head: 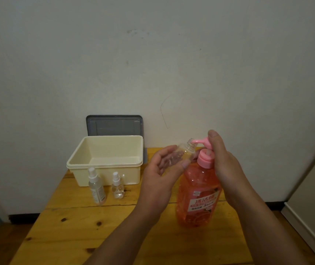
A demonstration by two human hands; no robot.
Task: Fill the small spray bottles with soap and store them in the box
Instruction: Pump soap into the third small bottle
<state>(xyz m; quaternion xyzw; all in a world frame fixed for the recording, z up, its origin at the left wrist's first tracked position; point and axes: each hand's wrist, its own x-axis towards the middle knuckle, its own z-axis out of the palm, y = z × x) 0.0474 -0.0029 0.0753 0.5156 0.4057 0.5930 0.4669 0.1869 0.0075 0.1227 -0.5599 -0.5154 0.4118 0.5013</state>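
My left hand (162, 169) holds a small clear bottle (183, 153) with its cap off, tilted so its open neck meets the pink pump spout (200, 140) of the large orange soap bottle (198, 196). My right hand (223, 161) rests on the pump head, palm and fingers wrapped over it. A little yellowish liquid shows inside the small bottle. Two more clear spray bottles stand capped at the left: a tall one (96, 185) and a short round one (117, 185). Behind them stands the cream box (103, 163), open, nothing visible inside.
A grey lid (114, 125) leans against the wall behind the box. Everything stands on a wooden table (80, 232) pushed against the wall. A white cabinet edge (309, 197) runs along the right.
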